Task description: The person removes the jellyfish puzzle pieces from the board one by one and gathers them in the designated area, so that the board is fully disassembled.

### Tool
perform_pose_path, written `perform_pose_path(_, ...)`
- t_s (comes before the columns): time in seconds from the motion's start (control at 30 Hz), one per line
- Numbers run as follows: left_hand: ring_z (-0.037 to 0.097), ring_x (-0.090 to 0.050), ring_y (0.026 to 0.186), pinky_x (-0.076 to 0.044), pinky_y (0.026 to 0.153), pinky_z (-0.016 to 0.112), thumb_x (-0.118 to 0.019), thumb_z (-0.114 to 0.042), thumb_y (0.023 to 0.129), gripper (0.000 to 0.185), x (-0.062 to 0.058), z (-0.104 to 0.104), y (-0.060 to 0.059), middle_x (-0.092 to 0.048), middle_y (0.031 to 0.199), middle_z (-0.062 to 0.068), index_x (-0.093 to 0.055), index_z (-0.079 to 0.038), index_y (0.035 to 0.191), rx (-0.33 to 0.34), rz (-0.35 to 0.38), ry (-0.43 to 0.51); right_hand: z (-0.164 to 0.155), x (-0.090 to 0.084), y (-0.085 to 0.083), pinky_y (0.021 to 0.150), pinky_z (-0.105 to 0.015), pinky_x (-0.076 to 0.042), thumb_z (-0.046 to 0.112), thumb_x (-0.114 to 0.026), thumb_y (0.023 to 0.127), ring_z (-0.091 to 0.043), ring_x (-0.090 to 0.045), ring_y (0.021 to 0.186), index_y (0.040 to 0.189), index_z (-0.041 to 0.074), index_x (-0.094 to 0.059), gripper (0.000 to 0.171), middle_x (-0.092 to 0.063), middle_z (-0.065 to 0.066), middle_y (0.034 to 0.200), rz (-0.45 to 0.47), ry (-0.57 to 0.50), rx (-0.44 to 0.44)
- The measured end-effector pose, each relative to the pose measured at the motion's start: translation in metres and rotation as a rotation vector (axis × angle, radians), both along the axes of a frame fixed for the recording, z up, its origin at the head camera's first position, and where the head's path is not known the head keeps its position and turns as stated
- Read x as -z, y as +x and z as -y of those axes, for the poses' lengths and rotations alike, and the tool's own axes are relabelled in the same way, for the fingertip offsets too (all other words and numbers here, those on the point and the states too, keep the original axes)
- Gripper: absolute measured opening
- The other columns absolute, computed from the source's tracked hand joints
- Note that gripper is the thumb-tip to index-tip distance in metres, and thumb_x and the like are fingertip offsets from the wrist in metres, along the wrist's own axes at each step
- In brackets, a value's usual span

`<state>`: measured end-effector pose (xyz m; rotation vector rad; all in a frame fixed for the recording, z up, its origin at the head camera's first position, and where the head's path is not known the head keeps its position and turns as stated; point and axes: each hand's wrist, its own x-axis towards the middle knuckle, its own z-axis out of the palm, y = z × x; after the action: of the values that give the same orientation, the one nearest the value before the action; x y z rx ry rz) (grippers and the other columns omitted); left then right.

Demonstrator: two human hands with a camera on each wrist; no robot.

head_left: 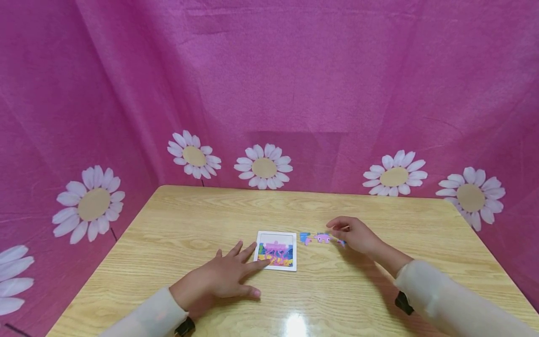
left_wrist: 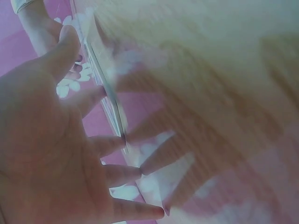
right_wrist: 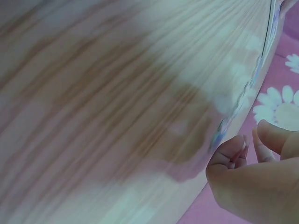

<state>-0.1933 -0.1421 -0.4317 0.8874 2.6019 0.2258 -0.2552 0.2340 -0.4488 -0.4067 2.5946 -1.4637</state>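
Note:
A white-framed picture puzzle (head_left: 293, 267) lies flat on the table; pink and blue sea-coloured pieces fill its lower part, and the upper part looks pale. My left hand (head_left: 229, 276) rests spread beside it, fingertips at its left side and over its lower left corner. In the left wrist view, that hand's (left_wrist: 56, 140) straight fingers reach down to the tabletop. Right of the frame lie a blue-and-pink puzzle piece (head_left: 304, 237) and a pink piece with eyes (head_left: 322, 238). Another piece (head_left: 341, 243) is partly hidden under my right hand (head_left: 353, 235), whose fingers bend loosely, nothing visible between them.
The wooden table (head_left: 202, 215) carries the puzzle near its middle. A pink cloth (head_left: 294, 84) with large white daisies hangs behind it and at the sides. Light glares off the tabletop near the front.

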Motion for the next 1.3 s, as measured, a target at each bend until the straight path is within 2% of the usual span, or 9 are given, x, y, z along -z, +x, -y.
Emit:
perform_pose_path(0.13,0.046,-0.012,0.156,-0.023,0.106,0.083,-0.055,-0.077,0.090,0.079,-0.001,0.000,0.000,-0.014,0.173,0.009,-0.032,-0.048,0.160,-0.005,0.011,0.001,0.013,0.000,-0.001,0.061,-0.028,-0.049,-0.003,-0.061,0.100,-0.018,-0.057,0.075,0.121,-0.009,-0.065,0.023,-0.063,-0.019,0.105,0.005,-0.016,-0.020)
perform_pose_path(0.3,0.045,-0.012,0.156,-0.024,0.105,0.083,-0.055,-0.077,0.090,0.079,0.000,0.000,0.000,-0.014,0.173,0.008,-0.032,-0.049,0.159,-0.004,0.015,-0.003,0.028,0.000,-0.002,0.070,-0.030,-0.051,-0.001,-0.063,0.099,-0.019,-0.060,0.088,0.120,-0.007,-0.067,0.022,-0.066,-0.017,0.106,-0.019,0.017,-0.031)
perform_pose_path(0.57,0.045,-0.013,0.156,-0.025,0.105,0.083,-0.055,-0.078,0.089,0.079,0.001,0.001,-0.001,-0.014,0.173,0.008,-0.032,-0.049,0.159,-0.001,0.010,-0.009,0.053,-0.002,0.000,0.076,-0.035,-0.051,-0.001,-0.065,0.098,-0.023,-0.064,0.089,0.118,-0.009,-0.067,0.022,-0.067,-0.018,0.102,-0.038,-0.002,-0.085)
perform_pose_path(1.03,0.045,-0.014,0.156,-0.026,0.106,0.082,-0.054,-0.079,0.089,0.079,0.000,0.000,-0.001,-0.013,0.174,0.007,-0.031,-0.050,0.159,-0.005,0.010,-0.028,0.093,0.001,-0.002,0.075,-0.030,-0.051,0.002,-0.065,0.099,-0.019,-0.063,0.088,0.117,-0.003,-0.069,0.019,-0.068,-0.011,0.099,-0.012,0.021,-0.134)
perform_pose_path(1.3,0.045,-0.013,0.156,-0.026,0.106,0.082,-0.053,-0.078,0.089,0.078,0.000,0.000,-0.002,-0.012,0.174,0.007,-0.032,-0.049,0.159,-0.003,0.012,-0.032,0.122,-0.003,0.002,0.076,-0.030,-0.050,0.001,-0.068,0.097,-0.018,-0.061,0.089,0.114,0.001,-0.071,0.017,-0.066,-0.006,0.097,0.033,0.045,-0.104)
